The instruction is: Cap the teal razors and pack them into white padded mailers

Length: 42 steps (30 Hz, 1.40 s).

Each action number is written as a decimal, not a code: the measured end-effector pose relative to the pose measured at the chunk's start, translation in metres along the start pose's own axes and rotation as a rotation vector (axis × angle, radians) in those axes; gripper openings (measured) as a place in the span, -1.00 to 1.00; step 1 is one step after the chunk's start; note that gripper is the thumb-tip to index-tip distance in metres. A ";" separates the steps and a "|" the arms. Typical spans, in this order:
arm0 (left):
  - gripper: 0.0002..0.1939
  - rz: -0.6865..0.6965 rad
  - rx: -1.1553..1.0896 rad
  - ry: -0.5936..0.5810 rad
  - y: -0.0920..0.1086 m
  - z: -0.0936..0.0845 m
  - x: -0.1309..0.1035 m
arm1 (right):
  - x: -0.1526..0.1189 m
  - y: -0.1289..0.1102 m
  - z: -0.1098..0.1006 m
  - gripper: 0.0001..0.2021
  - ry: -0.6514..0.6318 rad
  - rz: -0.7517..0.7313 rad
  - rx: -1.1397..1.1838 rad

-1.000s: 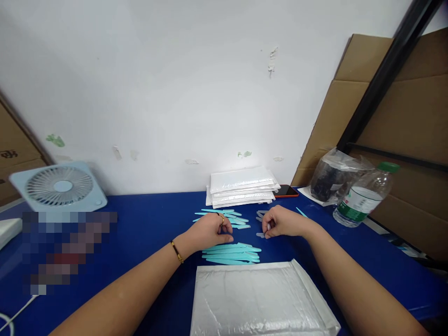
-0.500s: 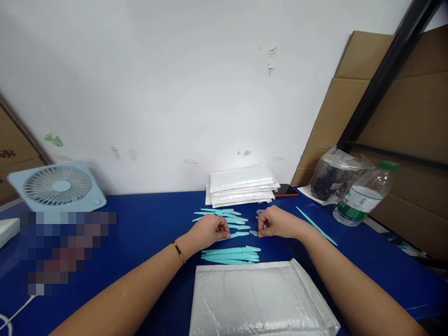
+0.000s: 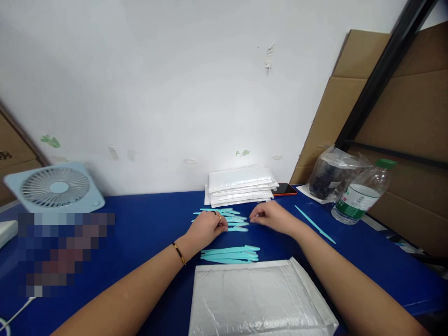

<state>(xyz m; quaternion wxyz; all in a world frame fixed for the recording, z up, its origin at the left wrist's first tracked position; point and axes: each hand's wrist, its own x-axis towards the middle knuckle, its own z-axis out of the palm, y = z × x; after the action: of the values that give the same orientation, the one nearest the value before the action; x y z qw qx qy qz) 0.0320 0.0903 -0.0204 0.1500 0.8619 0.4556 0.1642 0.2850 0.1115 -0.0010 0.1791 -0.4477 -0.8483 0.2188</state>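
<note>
Several turquoise razor-like sticks lie in a bunch just beyond a silvery padded envelope. Farther back is a looser group of the same sticks. My left hand is over the left part of that group, its fingers pinched on the handle end of the nearest turquoise stick. To the right of the group's blade ends, my right hand has its fingers curled together; what they hold, if anything, is too small to make out. One more stick lies alone beyond my right forearm.
White padded envelopes are stacked against the wall beside a phone. At the right stand a bottle and a plastic-wrapped dark item. A pale blue fan is at the left on the blue table.
My right hand has moved slightly back and left, and the clear piece at its fingertips no longer shows. My left hand has shifted slightly back with the stick.
</note>
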 end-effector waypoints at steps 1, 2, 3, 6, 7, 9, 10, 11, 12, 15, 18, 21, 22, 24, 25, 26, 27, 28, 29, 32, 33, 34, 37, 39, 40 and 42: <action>-0.83 0.004 0.026 0.040 0.001 -0.002 -0.001 | -0.002 0.006 -0.008 -0.79 0.053 0.030 -0.009; -0.83 -0.001 0.032 0.071 0.002 -0.004 -0.002 | -0.005 0.012 -0.016 -0.80 0.086 0.053 -0.030; -0.82 -0.007 0.017 0.082 0.004 -0.007 -0.003 | -0.007 0.018 -0.023 -0.81 0.091 0.065 -0.053; -0.78 0.020 -0.095 -0.043 0.013 -0.013 -0.008 | -0.009 0.028 -0.030 -0.86 0.043 0.073 -0.098; -0.76 0.045 -0.124 -0.107 0.016 -0.014 -0.010 | -0.009 0.029 -0.028 -0.87 0.031 0.071 -0.110; -0.72 0.080 -0.152 -0.209 0.019 -0.014 -0.012 | -0.006 0.027 -0.021 -0.87 0.014 0.055 -0.139; -0.73 0.082 -0.156 -0.238 0.020 -0.014 -0.013 | -0.004 0.026 -0.017 -0.88 0.005 0.045 -0.150; -0.75 0.074 -0.157 -0.249 0.020 -0.012 -0.013 | -0.003 0.024 -0.014 -0.89 -0.009 0.039 -0.155; -0.79 0.061 -0.157 -0.251 0.019 -0.011 -0.012 | -0.002 0.023 -0.011 -0.89 -0.030 0.039 -0.152; -0.84 0.010 -0.135 -0.188 0.014 -0.006 -0.009 | -0.003 0.020 -0.010 -0.88 -0.121 0.071 -0.107; -0.86 -0.021 -0.127 -0.128 0.009 -0.003 -0.007 | -0.006 0.017 -0.012 -0.81 -0.207 0.086 -0.061; -0.87 -0.042 -0.140 -0.094 0.008 -0.001 -0.006 | -0.008 0.012 -0.011 -0.74 -0.257 0.081 -0.027; -0.87 -0.046 -0.143 -0.086 0.008 0.000 -0.006 | -0.008 0.010 -0.009 -0.72 -0.263 0.078 -0.018; -0.86 -0.046 -0.156 -0.082 0.008 0.002 -0.006 | -0.007 0.005 -0.005 -0.71 -0.255 0.066 -0.004; -0.86 -0.044 -0.164 -0.089 0.007 0.003 -0.006 | -0.006 0.002 -0.002 -0.71 -0.246 0.059 0.004; -0.86 -0.043 -0.171 -0.094 0.006 0.004 -0.005 | -0.005 -0.001 0.002 -0.71 -0.236 0.050 0.014; -0.85 -0.044 -0.176 -0.096 0.005 0.005 -0.005 | -0.003 -0.004 0.006 -0.71 -0.224 0.043 0.025; -0.85 -0.046 -0.176 -0.094 0.004 0.007 -0.004 | -0.001 -0.006 0.010 -0.71 -0.208 0.040 0.034; -0.85 -0.049 -0.169 -0.089 0.003 0.008 -0.004 | 0.001 -0.008 0.014 -0.72 -0.190 0.042 0.041; -0.85 -0.057 -0.108 -0.041 0.001 0.006 -0.003 | 0.004 -0.010 0.019 -0.75 -0.131 0.054 0.051; -0.85 -0.054 -0.079 -0.013 0.001 0.004 -0.003 | 0.004 -0.008 0.015 -0.77 -0.097 0.059 0.050; -0.85 -0.050 -0.056 0.021 0.003 0.002 -0.004 | 0.003 -0.005 0.010 -0.78 -0.050 0.067 0.042; -0.80 -0.018 -0.071 0.021 0.011 -0.009 -0.008 | -0.005 0.013 -0.018 -0.81 0.127 0.149 -0.047; -0.74 0.020 -0.132 -0.110 0.017 -0.015 -0.012 | -0.013 0.026 -0.037 -0.84 0.155 0.235 -0.144; -0.72 0.037 -0.155 -0.185 0.019 -0.016 -0.013 | -0.015 0.031 -0.043 -0.84 0.140 0.281 -0.182; -0.70 0.044 -0.180 -0.292 0.022 -0.016 -0.016 | -0.018 0.037 -0.048 -0.86 0.077 0.343 -0.221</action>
<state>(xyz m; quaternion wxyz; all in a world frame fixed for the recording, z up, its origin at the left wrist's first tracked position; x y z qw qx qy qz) 0.0329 0.0675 0.0005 0.2874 0.8695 0.3934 0.0808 0.3438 0.1247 0.0178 0.1213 -0.6105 -0.7711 0.1342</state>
